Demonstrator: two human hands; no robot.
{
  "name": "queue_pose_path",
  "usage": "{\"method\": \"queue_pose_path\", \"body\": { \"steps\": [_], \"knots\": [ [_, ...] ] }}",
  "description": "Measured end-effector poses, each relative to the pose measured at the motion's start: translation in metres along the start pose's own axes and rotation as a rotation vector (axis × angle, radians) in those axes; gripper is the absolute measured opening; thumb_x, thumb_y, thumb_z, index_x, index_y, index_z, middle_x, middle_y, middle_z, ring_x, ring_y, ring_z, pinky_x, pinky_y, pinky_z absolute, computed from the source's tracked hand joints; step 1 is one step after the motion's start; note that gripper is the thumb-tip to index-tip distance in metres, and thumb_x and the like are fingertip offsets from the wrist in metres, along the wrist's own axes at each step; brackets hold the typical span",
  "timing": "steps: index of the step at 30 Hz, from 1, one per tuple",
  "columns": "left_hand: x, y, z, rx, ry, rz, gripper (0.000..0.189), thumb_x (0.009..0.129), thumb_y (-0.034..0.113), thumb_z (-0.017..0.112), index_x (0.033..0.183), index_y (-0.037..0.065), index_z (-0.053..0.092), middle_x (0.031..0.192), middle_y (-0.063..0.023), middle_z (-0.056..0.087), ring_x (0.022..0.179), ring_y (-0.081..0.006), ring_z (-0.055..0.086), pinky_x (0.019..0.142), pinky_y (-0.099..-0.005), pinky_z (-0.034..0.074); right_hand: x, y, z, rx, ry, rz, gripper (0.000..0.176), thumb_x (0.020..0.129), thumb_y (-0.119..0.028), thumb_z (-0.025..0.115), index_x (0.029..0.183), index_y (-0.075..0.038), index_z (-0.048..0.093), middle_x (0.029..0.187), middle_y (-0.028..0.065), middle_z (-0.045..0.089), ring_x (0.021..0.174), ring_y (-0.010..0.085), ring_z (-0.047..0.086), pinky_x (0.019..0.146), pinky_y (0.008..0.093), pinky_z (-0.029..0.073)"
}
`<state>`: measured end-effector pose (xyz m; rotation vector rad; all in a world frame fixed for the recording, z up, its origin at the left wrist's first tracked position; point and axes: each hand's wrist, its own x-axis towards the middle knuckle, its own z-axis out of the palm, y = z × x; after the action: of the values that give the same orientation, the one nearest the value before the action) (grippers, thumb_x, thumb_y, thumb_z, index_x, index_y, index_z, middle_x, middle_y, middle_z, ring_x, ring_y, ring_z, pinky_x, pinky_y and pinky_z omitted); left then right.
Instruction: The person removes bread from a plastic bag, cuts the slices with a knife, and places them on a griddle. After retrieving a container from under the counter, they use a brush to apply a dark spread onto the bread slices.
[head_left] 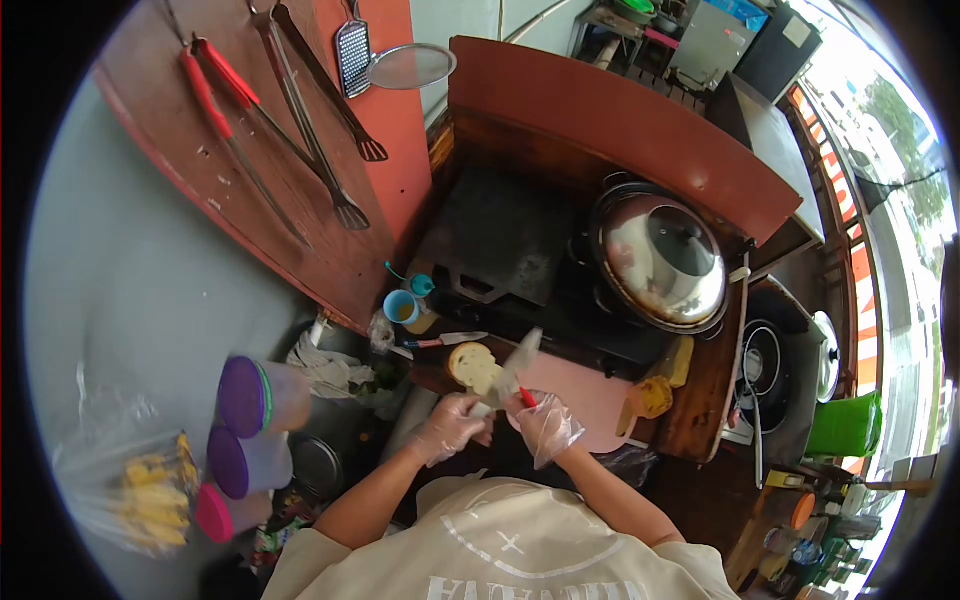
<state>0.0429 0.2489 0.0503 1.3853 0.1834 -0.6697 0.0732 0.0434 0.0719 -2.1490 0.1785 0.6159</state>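
My left hand (447,428), in a clear plastic glove, has its fingers closed near the lower edge of a pale bread slice (474,368); exactly what they grip is unclear. My right hand (546,428), gloved too, is wrapped round the red handle of a knife (521,358). The wide blade points up and away, just right of the bread. Beneath and to the right lies a pink cutting board (580,400). Another knife (447,341) rests beyond the bread, near a blue cup (401,307).
A black stove (560,325) with a large lidded pot (663,262) stands ahead. A yellow container (655,398) sits right of the board. Purple-lidded containers (245,398) and bagged bananas (155,500) are at left. Utensils (290,110) hang at upper left.
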Motion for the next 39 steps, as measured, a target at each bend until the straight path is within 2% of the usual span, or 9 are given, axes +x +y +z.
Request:
{"method": "queue_pose_path", "body": {
  "steps": [3,5,6,13,16,22,29,32,39],
  "knots": [
    [0.025,-0.029,-0.071,0.382,0.408,0.023,0.015,0.097,0.008,0.061,0.108,-0.002,0.064,0.089,-0.0109,0.073,0.074,-0.0219,0.073,0.067,-0.0380,0.061,0.020,-0.021,0.003,-0.163,0.008,0.064,0.058,0.095,-0.058,0.065,0.104,-0.002,0.077,0.085,0.0209,0.075,0.077,0.0369,0.073,0.072,0.0489,0.055],
    [0.050,-0.065,-0.124,0.983,0.601,0.363,0.026,0.097,0.015,0.066,0.116,-0.002,0.063,0.094,-0.0184,0.075,0.073,-0.0335,0.073,0.063,-0.0440,0.059,0.031,-0.013,0.008,-0.260,0.014,0.116,0.062,0.095,-0.061,0.061,0.108,-0.003,0.077,0.100,0.0246,0.076,0.092,0.0428,0.074,0.081,0.0499,0.057],
    [0.061,-0.080,-0.147,1.039,0.579,0.438,0.032,0.096,0.014,0.064,0.123,-0.002,0.061,0.102,-0.0234,0.073,0.076,-0.0428,0.071,0.066,-0.0503,0.059,0.037,0.000,0.013,-0.305,0.013,0.093,0.063,0.096,-0.062,0.060,0.111,-0.004,0.076,0.104,0.0252,0.075,0.096,0.0424,0.074,0.085,0.0502,0.057],
    [0.122,-0.091,-0.186,1.425,0.452,0.276,0.027,0.094,0.011,0.059,0.121,0.006,0.062,0.107,-0.0165,0.073,0.080,-0.0404,0.073,0.070,-0.0517,0.060,0.023,0.017,0.026,-0.475,-0.103,0.263,0.059,0.101,-0.055,0.049,0.111,-0.005,0.077,0.112,0.0244,0.074,0.107,0.0424,0.071,0.095,0.0491,0.056],
    [0.129,-0.074,-0.188,1.519,0.343,0.268,0.017,0.093,0.011,0.060,0.109,0.006,0.063,0.101,-0.0178,0.072,0.079,-0.0406,0.073,0.068,-0.0522,0.060,0.033,0.087,0.056,-0.581,-0.200,0.154,0.061,0.103,-0.054,0.043,0.111,-0.003,0.076,0.114,0.0248,0.073,0.109,0.0420,0.070,0.096,0.0487,0.055],
    [0.103,-0.061,-0.187,1.539,0.352,0.301,0.012,0.093,0.011,0.061,0.103,0.005,0.062,0.095,-0.0192,0.071,0.076,-0.0414,0.073,0.067,-0.0529,0.060,0.010,0.059,0.030,-0.491,-0.151,0.180,0.055,0.100,-0.052,0.051,0.100,-0.003,0.077,0.106,0.0245,0.075,0.101,0.0425,0.072,0.094,0.0500,0.056],
    [0.012,-0.023,-0.129,1.406,0.556,0.201,0.016,0.095,0.015,0.063,0.108,0.006,0.066,0.097,-0.0205,0.073,0.078,-0.0432,0.072,0.068,-0.0529,0.059,0.002,0.104,0.017,-0.442,-0.089,0.059,0.056,0.102,-0.049,0.049,0.091,-0.002,0.077,0.097,0.0244,0.075,0.092,0.0416,0.073,0.088,0.0470,0.057],
    [-0.014,-0.021,-0.076,1.287,0.539,0.214,0.020,0.094,0.016,0.066,0.112,0.006,0.067,0.096,-0.0234,0.072,0.081,-0.0458,0.071,0.070,-0.0540,0.058,-0.003,0.111,0.007,-0.113,-0.061,0.167,0.044,0.098,-0.045,0.064,0.096,-0.003,0.076,0.092,0.0177,0.078,0.092,0.0339,0.076,0.086,0.0422,0.059],
    [0.052,-0.050,0.084,1.081,0.184,0.230,0.016,0.093,0.014,0.063,0.101,0.001,0.067,0.092,-0.0268,0.071,0.084,-0.0474,0.071,0.074,-0.0543,0.058,0.022,0.191,0.007,0.915,-0.085,0.178,0.032,0.103,-0.021,0.065,0.118,0.006,0.069,0.123,0.0197,0.072,0.110,0.0306,0.072,0.098,0.0356,0.058]
  ]
}}
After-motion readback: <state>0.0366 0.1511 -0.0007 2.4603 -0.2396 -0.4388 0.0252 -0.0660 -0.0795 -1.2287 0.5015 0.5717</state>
